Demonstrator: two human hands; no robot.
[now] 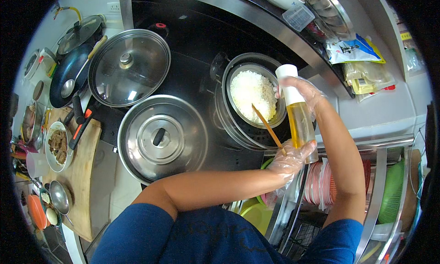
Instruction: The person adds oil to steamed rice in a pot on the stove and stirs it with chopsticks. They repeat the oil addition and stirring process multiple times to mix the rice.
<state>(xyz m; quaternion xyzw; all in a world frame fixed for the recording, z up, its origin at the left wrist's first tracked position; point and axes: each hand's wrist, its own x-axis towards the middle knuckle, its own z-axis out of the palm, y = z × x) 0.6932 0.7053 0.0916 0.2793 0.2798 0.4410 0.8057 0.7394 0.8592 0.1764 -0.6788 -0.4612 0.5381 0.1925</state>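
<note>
A clear bottle of yellow oil (295, 121) with a white top is held tilted to the right of the pot. My right hand (307, 92), in a clear plastic glove, grips it around the white upper part. Lower down, my left hand (290, 157), also gloved, touches the bottle near its base and holds wooden chopsticks (267, 126). Their far end rests in white rice (253, 92). The rice fills a metal bowl (237, 118), with a yellowish patch at one edge. That bowl sits inside a larger steel pot (227, 128) on the black cooktop (187, 71).
Left of the pot lie a steel lid (185, 137) and a glass-lidded pan (144, 76). A wooden board (84, 181) bears a dish of meat (57, 145) and a ladle (60, 198). A shelf (316, 54) with bags runs along the upper right. Open drawers hold dishes (318, 185).
</note>
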